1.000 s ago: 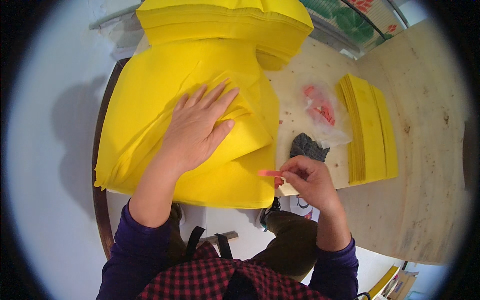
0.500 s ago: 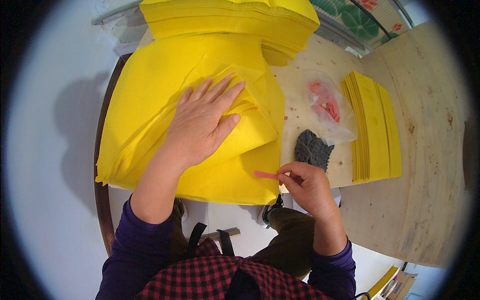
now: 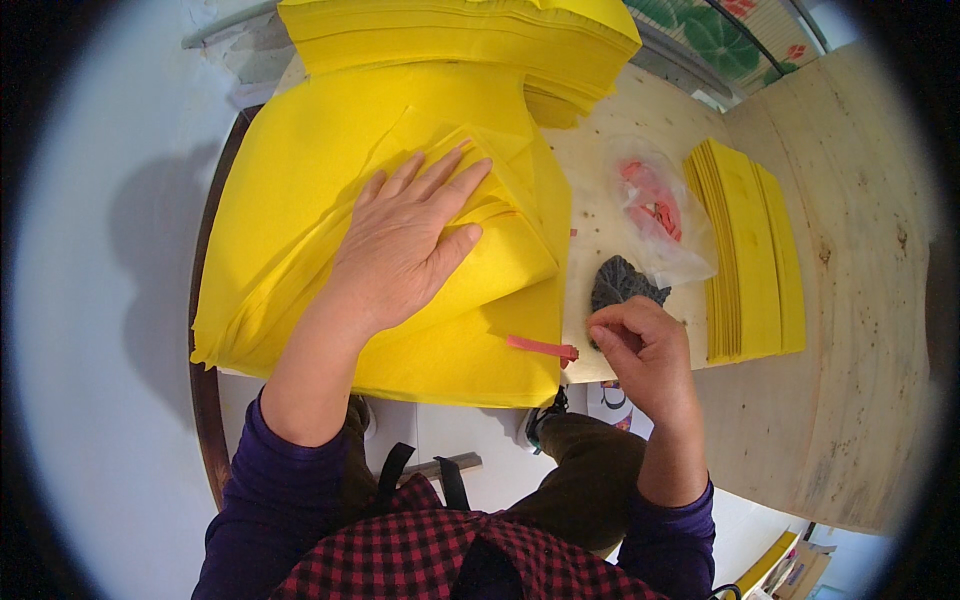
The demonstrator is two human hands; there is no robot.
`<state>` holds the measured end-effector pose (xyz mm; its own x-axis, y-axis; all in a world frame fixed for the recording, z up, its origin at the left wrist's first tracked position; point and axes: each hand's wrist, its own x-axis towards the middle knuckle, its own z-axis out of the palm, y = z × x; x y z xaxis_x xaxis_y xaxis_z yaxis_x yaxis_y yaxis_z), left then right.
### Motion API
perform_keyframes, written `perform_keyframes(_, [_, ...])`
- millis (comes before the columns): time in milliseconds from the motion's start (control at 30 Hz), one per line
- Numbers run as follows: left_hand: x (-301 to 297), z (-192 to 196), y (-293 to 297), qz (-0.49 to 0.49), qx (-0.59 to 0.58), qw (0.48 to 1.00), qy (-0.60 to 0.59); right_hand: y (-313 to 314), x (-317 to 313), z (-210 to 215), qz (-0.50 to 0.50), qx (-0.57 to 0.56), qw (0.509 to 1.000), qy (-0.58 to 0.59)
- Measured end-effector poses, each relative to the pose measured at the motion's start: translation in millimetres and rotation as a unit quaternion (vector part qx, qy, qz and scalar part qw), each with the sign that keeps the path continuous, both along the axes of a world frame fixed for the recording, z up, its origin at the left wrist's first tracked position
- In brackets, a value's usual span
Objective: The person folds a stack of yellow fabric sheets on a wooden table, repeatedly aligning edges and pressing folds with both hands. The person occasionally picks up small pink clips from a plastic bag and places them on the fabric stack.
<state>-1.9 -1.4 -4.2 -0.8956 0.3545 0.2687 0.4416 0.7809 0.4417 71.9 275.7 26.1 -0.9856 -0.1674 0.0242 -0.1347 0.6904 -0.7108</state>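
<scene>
My left hand lies flat, palm down, on a folded wad of yellow sheets that rests on a larger spread of yellow sheets. A thin red strip lies on the near right corner of the yellow spread. My right hand hovers just right of the strip, with thumb and forefinger pinched together. Its fingertips are very close to the strip's end and seem apart from it.
A tall stack of yellow sheets sits at the far end. On the plywood table are a clear bag of red strips, a dark crumpled piece and a row of folded yellow sheets.
My right hand carried the red strip leftward onto the yellow sheet's corner, and the strip now lies there. My left hand stays pressed on the folded sheets.
</scene>
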Motion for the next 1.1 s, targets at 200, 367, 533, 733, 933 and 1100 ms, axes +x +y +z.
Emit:
perform_keyframes(200, [0.3,0.2,0.7,0.002,-0.007,1.0,0.001,-4.8,-3.6,-0.5,0.078,0.012,0.993,0.084])
perform_keyframes(367, [0.9,1.6,-0.4,-0.003,0.002,1.0,-0.016,-10.9,-6.8,2.9,0.08,0.008,0.992,0.1])
perform_keyframes(533, [1.1,1.8,0.8,0.0,0.01,1.0,-0.021,-16.9,-20.5,9.1,0.009,-0.035,0.996,0.085])
perform_keyframes(733, [1.0,2.7,0.9,-0.002,0.009,1.0,-0.027,-20.0,-33.6,3.3,0.017,-0.059,0.996,0.068])
perform_keyframes(933, [0.9,1.1,0.6,0.003,-0.006,1.0,0.007,-18.5,-26.6,-1.6,0.098,-0.017,0.994,0.05])
perform_keyframes(1100, [-0.5,2.6,-0.8,-0.007,-0.002,1.0,-0.015,-18.9,-33.8,1.6,0.033,-0.047,0.997,0.052])
